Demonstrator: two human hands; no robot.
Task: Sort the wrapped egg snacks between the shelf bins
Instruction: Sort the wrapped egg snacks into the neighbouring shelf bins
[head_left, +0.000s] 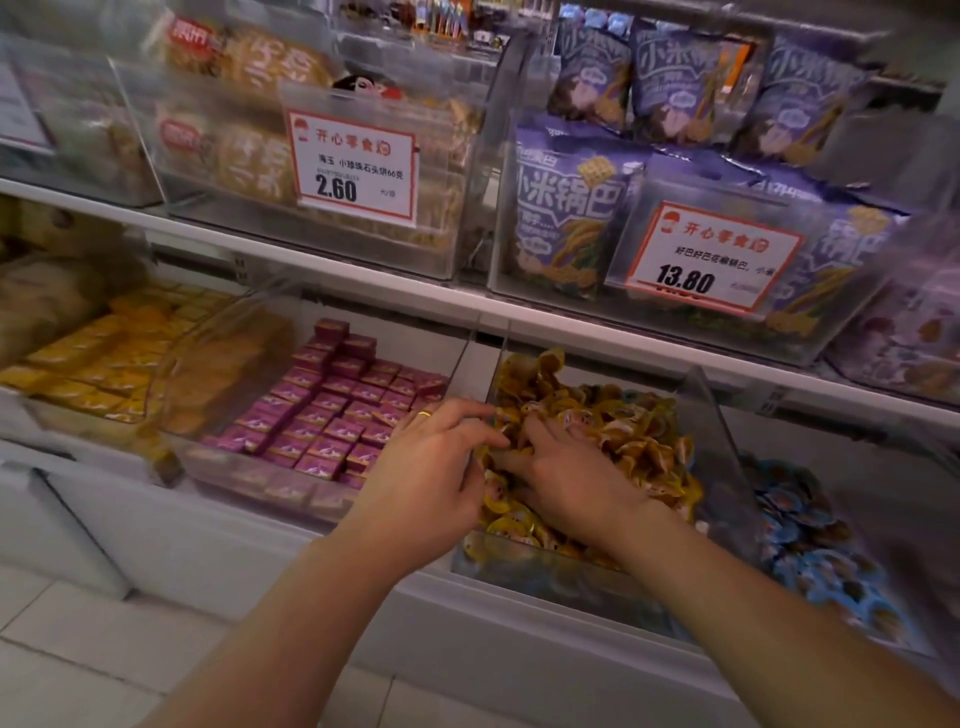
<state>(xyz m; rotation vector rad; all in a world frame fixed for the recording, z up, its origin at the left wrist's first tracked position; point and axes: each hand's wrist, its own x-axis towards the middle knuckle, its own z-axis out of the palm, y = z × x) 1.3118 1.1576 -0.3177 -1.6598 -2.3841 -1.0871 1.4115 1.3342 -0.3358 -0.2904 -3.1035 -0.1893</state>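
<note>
Both hands, left hand (436, 467) and right hand (566, 473), are buried in yellow-wrapped egg snacks (613, 431); grips' closure cannot be told; light, slippery wrappers, best pinched at edges.

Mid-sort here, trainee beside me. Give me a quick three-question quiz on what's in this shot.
1. True or false: both hands are in the bin of yellow-wrapped snacks.
2. Which wraps fill the bin to the right of it? A) pink B) blue C) green
3. Fill in: the price tag on the purple bags' bin reads ____.

Key:
1. True. The left hand and right hand both reach into the yellow pile, fingers among the wraps.
2. B. The blue-wrapped snacks lie there; the pink boxes are on the left.
3. 13.80
</note>
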